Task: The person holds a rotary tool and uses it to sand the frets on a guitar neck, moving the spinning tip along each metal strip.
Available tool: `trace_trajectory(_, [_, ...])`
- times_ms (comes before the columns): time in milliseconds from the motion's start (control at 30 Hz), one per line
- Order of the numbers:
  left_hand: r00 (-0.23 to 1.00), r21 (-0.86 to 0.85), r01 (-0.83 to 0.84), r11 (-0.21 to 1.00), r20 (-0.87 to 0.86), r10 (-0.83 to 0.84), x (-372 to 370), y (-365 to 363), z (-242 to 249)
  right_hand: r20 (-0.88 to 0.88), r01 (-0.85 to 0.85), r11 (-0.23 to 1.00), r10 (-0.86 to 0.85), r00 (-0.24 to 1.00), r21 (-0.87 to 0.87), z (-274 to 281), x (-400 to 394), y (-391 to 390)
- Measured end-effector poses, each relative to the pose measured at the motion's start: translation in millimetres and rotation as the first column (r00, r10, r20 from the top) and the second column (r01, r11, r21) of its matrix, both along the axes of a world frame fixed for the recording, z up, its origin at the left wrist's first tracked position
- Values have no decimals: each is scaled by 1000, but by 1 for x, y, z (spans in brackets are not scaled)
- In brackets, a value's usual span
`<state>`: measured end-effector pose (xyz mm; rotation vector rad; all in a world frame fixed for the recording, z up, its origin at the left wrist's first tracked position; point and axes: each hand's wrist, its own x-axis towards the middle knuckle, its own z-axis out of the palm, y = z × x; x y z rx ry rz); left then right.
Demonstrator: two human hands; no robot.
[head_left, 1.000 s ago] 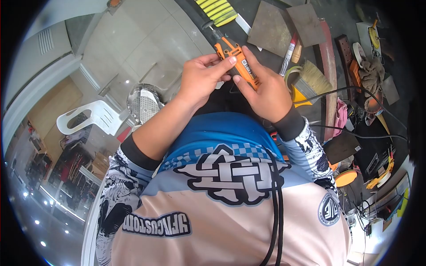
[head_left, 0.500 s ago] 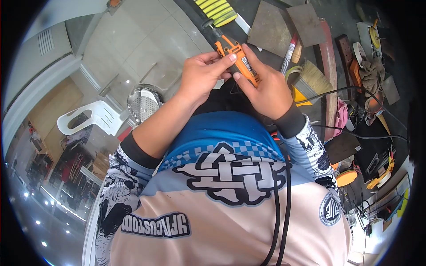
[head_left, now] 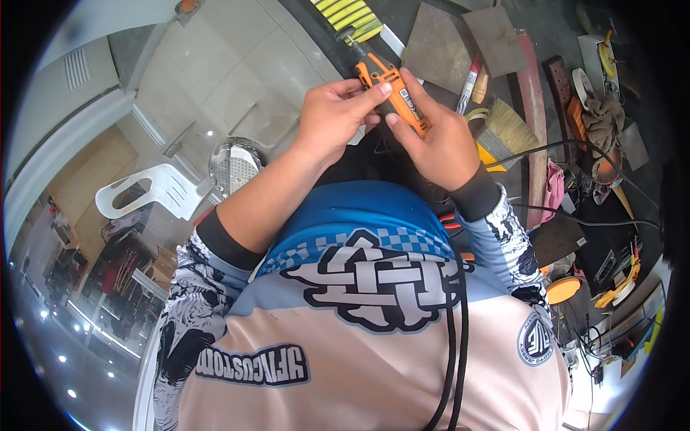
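An orange and black rotary tool [head_left: 407, 102] is held in front of my body, tilted with its tip toward the upper left. A small dark disc [head_left: 345, 33] sits on the end of its shaft. My left hand [head_left: 330, 115] pinches the tool's front half, with the thumb lying across the orange casing. Wrapped around the rear half is my right hand [head_left: 447, 147], thumb on the near side and index finger along the far side. Part of the casing is hidden behind the fingers.
On the dark bench at right lie flat metal plates [head_left: 437, 50], a marker [head_left: 468, 85], a wide paintbrush [head_left: 509, 133] and a black cable [head_left: 553, 146]. A yellow-and-black striped item [head_left: 348, 18] is near the disc. At left stand a white plastic chair [head_left: 147, 188] and a round perforated metal seat [head_left: 236, 167].
Both hands have shifted slightly right and down together with the rotary tool. The grip on it looks about the same.
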<state>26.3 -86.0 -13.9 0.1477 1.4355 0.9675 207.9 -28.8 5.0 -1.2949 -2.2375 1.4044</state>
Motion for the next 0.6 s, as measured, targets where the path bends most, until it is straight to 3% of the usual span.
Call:
trace_trajectory(333, [999, -10, 30, 1000, -36, -30, 9, 19, 7, 1, 57, 991, -58, 998, -121, 1, 8, 12])
trace_trajectory(600, [997, 11, 48, 999, -61, -47, 20, 38, 3, 5, 92, 991, -92, 996, -99, -1, 19, 24])
